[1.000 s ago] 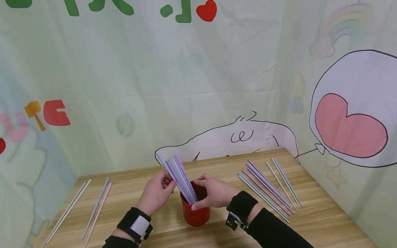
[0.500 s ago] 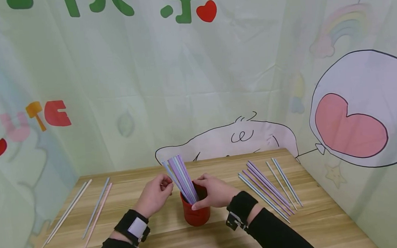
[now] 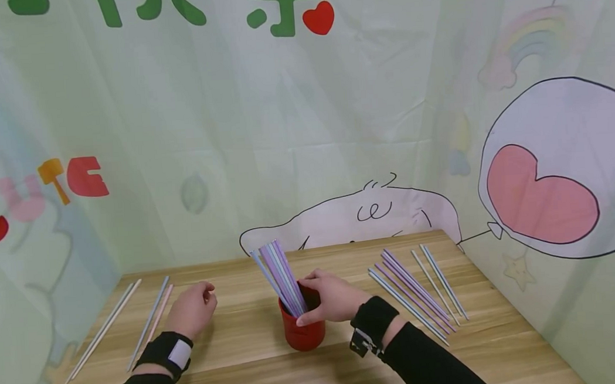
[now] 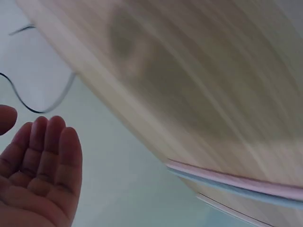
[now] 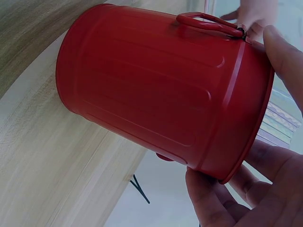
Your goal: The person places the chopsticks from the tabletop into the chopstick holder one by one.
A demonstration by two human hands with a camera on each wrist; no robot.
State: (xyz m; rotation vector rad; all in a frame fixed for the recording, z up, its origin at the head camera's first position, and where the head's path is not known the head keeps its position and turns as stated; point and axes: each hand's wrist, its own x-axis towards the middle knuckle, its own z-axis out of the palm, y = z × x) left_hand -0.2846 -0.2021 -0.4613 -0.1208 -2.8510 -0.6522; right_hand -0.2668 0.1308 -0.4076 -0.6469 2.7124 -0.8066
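Observation:
My right hand [image 3: 335, 296] grips the rim of a small red metal can [image 3: 304, 336] upright on the table, thumb and fingers on either side of the rim. In the right wrist view the can [image 5: 151, 90] shows ribbed walls and a looped side handle. A bundle of thin purple and blue straws [image 3: 283, 275] leans left out of its mouth; their lower ends are hidden inside. My left hand [image 3: 192, 310] holds nothing, between the can and a pink straw [image 3: 162, 309]. Its fingers [image 4: 69, 151] look loosely extended in the left wrist view.
Beside the pink straw lies a blue straw [image 3: 148, 322]; two white straws [image 3: 103, 332] are farther left. Right of the can, several purple straws [image 3: 416, 288] lie among blue and pale ones. A printed curtain [image 3: 303, 127] hangs behind the wooden table [image 3: 255, 377].
My left hand has let go of a blue straw, which now rests with the bundle in the can, and has moved left toward the pink straw. My right hand has stayed on the can.

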